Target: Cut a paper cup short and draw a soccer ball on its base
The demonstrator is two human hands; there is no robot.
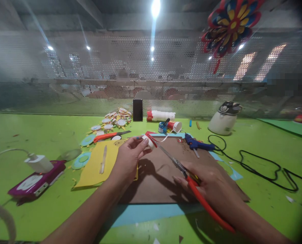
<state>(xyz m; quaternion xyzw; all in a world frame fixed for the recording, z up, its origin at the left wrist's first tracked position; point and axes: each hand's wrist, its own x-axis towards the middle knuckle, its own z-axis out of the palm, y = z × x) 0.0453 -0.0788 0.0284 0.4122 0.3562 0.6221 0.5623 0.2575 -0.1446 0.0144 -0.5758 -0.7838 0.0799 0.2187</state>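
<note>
Between the thumb and fingers of my left hand [130, 150] is a small red and white paper cup piece [151, 140]. A thin, pale strip [168, 136] curls away from its right side. My right hand [204, 176] is wrapped around a pair of scissors [201, 200] with long orange-red handles. The blades point up and left, with their tips close to the cup piece; whether they touch it I cannot tell. Both hands are above a brown board [151, 193], which bears their shadows.
Right of the board lie a blue glue gun [198, 144], its black cable [257, 169] and a white kettle [223, 120]. To the left are a yellow sheet [92, 169], a knife [110, 136] and a purple power strip [36, 184]. Stacked paper cups [162, 116] and a phone [137, 110] are behind.
</note>
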